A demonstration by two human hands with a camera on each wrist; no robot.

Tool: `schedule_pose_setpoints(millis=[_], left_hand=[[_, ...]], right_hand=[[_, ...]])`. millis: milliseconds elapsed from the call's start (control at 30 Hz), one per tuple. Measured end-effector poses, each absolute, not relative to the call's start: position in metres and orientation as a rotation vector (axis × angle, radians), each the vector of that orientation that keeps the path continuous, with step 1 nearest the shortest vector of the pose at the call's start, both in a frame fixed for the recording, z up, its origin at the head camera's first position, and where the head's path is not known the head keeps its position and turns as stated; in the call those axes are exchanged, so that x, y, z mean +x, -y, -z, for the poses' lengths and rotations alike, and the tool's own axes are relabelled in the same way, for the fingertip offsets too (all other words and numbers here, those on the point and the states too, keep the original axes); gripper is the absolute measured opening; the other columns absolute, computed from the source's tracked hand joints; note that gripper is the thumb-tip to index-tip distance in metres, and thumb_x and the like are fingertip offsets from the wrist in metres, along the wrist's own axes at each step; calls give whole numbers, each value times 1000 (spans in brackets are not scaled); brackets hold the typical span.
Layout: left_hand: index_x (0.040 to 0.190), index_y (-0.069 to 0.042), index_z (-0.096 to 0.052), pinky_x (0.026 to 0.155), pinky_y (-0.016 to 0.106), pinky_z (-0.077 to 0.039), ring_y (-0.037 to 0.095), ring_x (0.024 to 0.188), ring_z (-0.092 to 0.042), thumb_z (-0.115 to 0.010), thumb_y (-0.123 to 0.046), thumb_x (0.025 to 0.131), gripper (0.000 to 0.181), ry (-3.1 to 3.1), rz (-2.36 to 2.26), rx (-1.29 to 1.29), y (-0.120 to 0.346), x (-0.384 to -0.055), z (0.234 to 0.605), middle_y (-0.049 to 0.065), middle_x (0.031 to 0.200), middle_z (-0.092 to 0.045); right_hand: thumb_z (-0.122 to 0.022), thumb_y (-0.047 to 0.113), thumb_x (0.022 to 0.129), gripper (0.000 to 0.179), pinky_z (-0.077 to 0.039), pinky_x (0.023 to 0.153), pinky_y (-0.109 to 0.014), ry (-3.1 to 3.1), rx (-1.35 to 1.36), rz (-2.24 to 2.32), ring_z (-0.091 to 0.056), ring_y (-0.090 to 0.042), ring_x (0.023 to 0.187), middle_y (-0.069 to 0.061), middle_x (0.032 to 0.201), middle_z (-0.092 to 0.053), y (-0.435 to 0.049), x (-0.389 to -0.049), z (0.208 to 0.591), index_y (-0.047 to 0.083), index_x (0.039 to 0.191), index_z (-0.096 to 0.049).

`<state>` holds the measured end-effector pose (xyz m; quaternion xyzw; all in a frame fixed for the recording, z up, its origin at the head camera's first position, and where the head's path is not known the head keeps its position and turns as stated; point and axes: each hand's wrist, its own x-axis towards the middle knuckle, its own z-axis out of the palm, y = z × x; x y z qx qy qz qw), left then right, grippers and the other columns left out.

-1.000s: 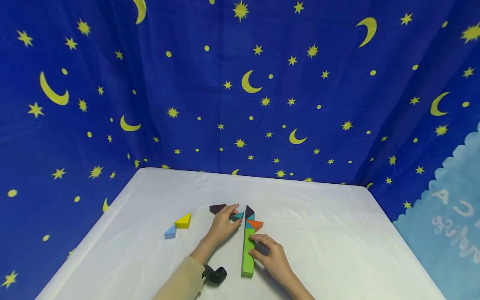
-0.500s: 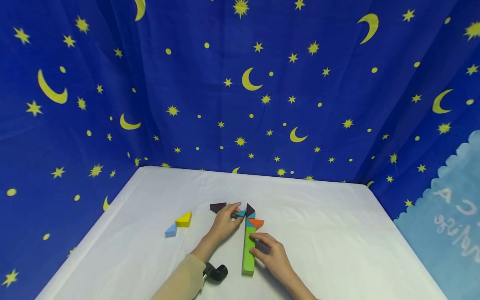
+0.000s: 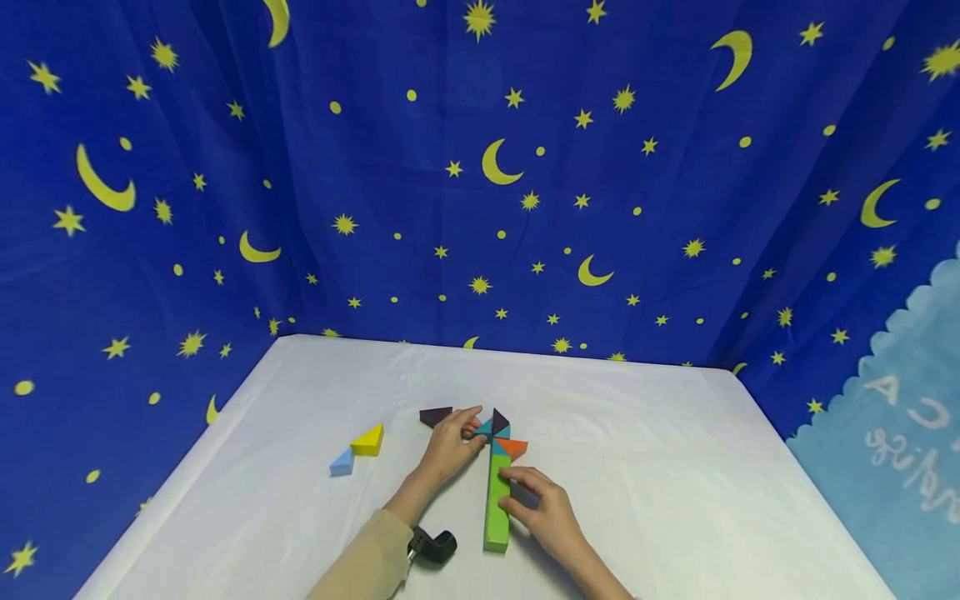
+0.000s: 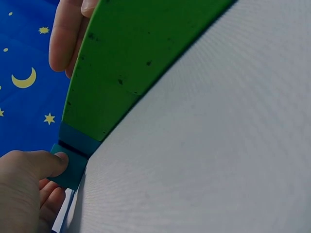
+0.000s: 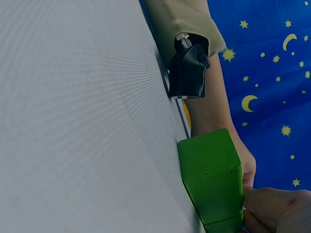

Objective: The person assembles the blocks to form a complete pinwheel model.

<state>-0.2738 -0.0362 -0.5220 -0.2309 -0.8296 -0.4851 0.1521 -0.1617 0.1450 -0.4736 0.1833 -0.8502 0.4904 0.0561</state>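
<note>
A long green block (image 3: 497, 508) lies on the white table, pointing away from me. At its far end sit small wedges: a dark triangle (image 3: 500, 422), teal pieces, and an orange triangle (image 3: 515, 448) jutting right. My left hand (image 3: 446, 446) pinches a teal triangular block (image 4: 73, 170) between thumb and fingers, against the left side of this row. A thin dark gap shows beside it in the left wrist view. My right hand (image 3: 551, 517) touches the right side of the green block with thumb and fingertips, not wrapped round it.
Behind the left hand lies a dark block (image 3: 435, 416), partly covered by it. Further left, a yellow triangle (image 3: 368, 440) touches a light blue triangle (image 3: 342, 463). A black camera mount (image 3: 435, 547) sticks out at the left wrist. A blue star-patterned curtain (image 3: 480, 208) surrounds the table.
My left hand has slid the teal triangular block a little to the right, bringing it up against the dark triangle's row. My right hand stays at the green block.
</note>
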Motion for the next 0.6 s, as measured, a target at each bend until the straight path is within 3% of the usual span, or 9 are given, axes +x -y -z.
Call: schedule_pose_setpoints(millis=[67, 300, 600], left_hand=[[122, 8, -57, 73, 23, -53, 20, 81, -63, -73, 4, 77, 48, 2386, 1394, -658, 36, -274, 522, 8, 92, -62], [121, 7, -58, 74, 23, -54, 21, 82, -64, -72, 5, 77, 46, 2372, 1394, -656, 37, -276, 522, 9, 92, -63], [124, 6, -56, 82, 31, -53, 24, 92, -63, -73, -2, 79, 48, 2380, 1355, -594, 38, -278, 522, 10, 96, -62]], right_hand=[[-73, 5, 80, 36, -47, 92, -40, 2572, 568, -1488, -59, -32, 107, -13, 114, -63, -145, -160, 471, -2, 114, -64], [-74, 20, 81, 38, -46, 94, -35, 2565, 564, -1472, -59, -22, 109, 1, 116, -63, -151, -173, 497, 11, 117, -65], [-74, 25, 82, 37, -46, 94, -37, 2558, 581, -1485, -59, -22, 109, 3, 116, -63, -154, -176, 502, 12, 116, -66]])
